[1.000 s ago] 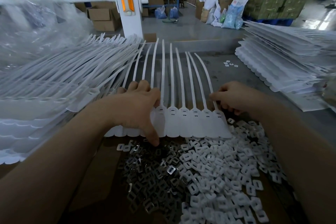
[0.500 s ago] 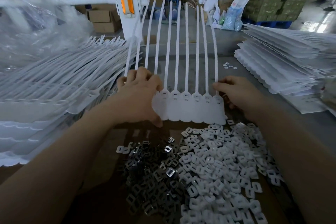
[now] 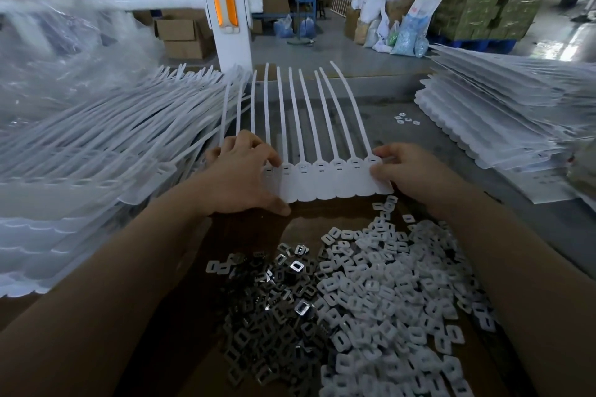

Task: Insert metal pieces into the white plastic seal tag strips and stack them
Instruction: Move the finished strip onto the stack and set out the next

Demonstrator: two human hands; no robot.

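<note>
- Pinching the right end of the strip sheet (image 3: 335,180), the right hand (image 3: 409,174) had its thumb on top of the outermost tag and its fingers curled beneath.
- The left hand (image 3: 238,177) gripped the sheet's other end, fingers curled over the strip necks and the thumb stretched along the lower edge of the tags.
- Between the two hands the sheet hung level, its flat tag ends toward the person and its long thin tails fanning away and bending slightly rightward.
- The step in hand looked like setting a fresh sheet down in front of the person, ready for loading; no metal was yet visible in the tag slots, though they were too small to be sure.
- The next move would likely call for laying the sheet flat, freeing one hand and reaching down for a metal piece.
- Just below the sheet lay the supplies on brown cardboard (image 3: 200,348): the dark metal pieces (image 3: 274,309) to the left, the white plastic caps (image 3: 387,293) to the right, the two heaps touching.
- Further out, a loose heap of strips (image 3: 96,145) lay left of the left hand, and a neat stack of sheets (image 3: 503,119) stood well apart to the right.
</note>
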